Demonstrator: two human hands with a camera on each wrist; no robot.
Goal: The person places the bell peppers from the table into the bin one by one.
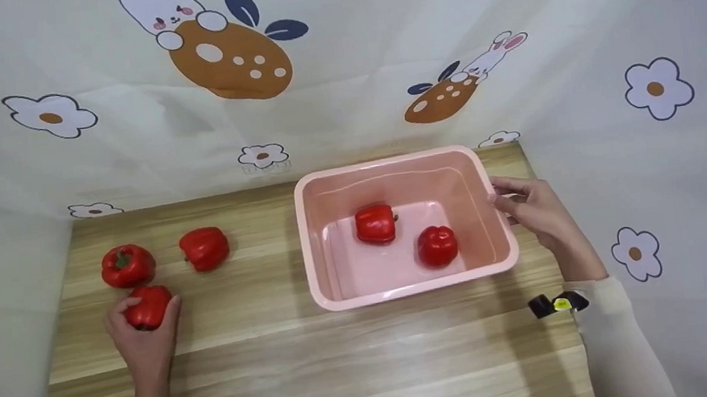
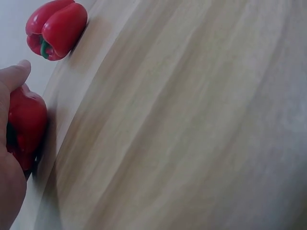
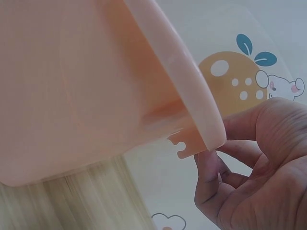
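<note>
Your left hand [image 1: 146, 345] grips glossy red bell pepper [image 1: 149, 305] on wood-grain counter [image 1: 279, 367], left side. Your right hand [image 1: 533, 208] pinches pink rectangular plastic tub [image 1: 417, 289] at right edge. Looks partway: two peppers [image 1: 375, 224] inside; held one plus two loose peppers [image 1: 129, 273] outside.

Long off-white fabric sleeves [image 1: 621, 341] meet small black wrist-worn cameras [image 1: 541, 306], the right bearing a bright yellow patch [image 1: 562, 304].
</note>
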